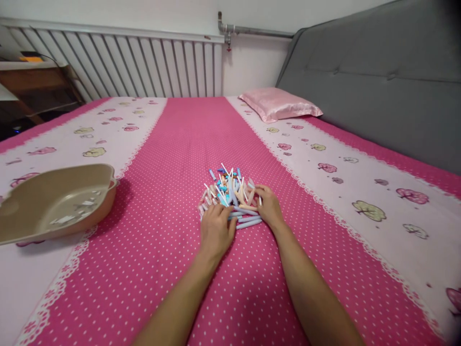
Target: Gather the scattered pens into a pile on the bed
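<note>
A heap of small loose parts that look like pen pieces (232,188) lies on the pink dotted bedspread (173,269). It mixes thin white sticks, bright blue and brown bits and clear pinkish tubes. Several pale grey-blue tubes (249,224) lie side by side along its near edge. My left hand (217,227) rests at the near left of the heap, thumb apart from the curved fingers, beside the tubes' left ends. My right hand (268,205) touches the heap's right edge with its fingers spread. Nothing shows clearly held in either hand; some fingertips are hidden.
A tan plastic basin (104,190) stands at the left, with several small white pieces (86,203) inside. A pink pillow (279,103) lies at the back right by the grey headboard (374,81). Behind the bed is a white radiator (144,65); a wooden stand (36,89) is at far left.
</note>
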Demonstrator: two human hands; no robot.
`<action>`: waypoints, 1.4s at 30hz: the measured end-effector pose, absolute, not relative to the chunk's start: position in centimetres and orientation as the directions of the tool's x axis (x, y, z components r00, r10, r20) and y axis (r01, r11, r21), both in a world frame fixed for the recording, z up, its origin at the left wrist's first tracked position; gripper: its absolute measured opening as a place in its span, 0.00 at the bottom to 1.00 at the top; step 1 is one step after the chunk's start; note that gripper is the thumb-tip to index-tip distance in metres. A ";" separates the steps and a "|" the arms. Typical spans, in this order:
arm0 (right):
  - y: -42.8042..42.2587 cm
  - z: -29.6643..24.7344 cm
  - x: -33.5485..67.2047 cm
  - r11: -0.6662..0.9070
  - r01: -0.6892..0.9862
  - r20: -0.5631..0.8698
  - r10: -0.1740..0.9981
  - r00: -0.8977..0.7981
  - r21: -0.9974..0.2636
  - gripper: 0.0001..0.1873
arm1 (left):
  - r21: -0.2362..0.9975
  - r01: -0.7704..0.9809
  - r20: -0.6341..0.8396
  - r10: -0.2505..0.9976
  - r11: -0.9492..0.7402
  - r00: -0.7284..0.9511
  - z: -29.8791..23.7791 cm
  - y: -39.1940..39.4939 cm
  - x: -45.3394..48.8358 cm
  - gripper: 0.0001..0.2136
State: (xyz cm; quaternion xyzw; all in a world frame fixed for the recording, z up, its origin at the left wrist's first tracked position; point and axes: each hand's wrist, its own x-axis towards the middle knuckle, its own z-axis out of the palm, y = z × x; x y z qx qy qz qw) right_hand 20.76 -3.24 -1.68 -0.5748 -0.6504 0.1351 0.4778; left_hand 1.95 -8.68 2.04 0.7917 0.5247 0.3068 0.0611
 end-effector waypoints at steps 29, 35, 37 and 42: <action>-3.2 -0.2 20.6 0.345 -0.121 0.206 0.767 0.608 -0.931 0.37 | 0.811 -0.584 -0.080 0.979 -0.045 -0.186 4.4 -8.3 1.5 0.14; -3.9 0.6 19.8 0.343 -0.291 0.163 0.849 0.502 -0.893 0.42 | 0.848 -0.529 -0.056 0.998 0.029 -0.035 4.5 -8.7 1.6 0.12; -4.2 0.9 19.5 0.327 -0.304 0.167 0.877 0.451 -0.895 0.44 | 0.900 -0.432 -0.042 0.997 0.063 0.058 4.2 -9.1 1.8 0.13; -4.9 1.5 18.7 0.298 -0.326 0.185 0.924 0.336 -0.897 0.43 | 0.989 -0.116 -0.053 0.959 0.088 0.280 3.7 -10.0 2.9 0.15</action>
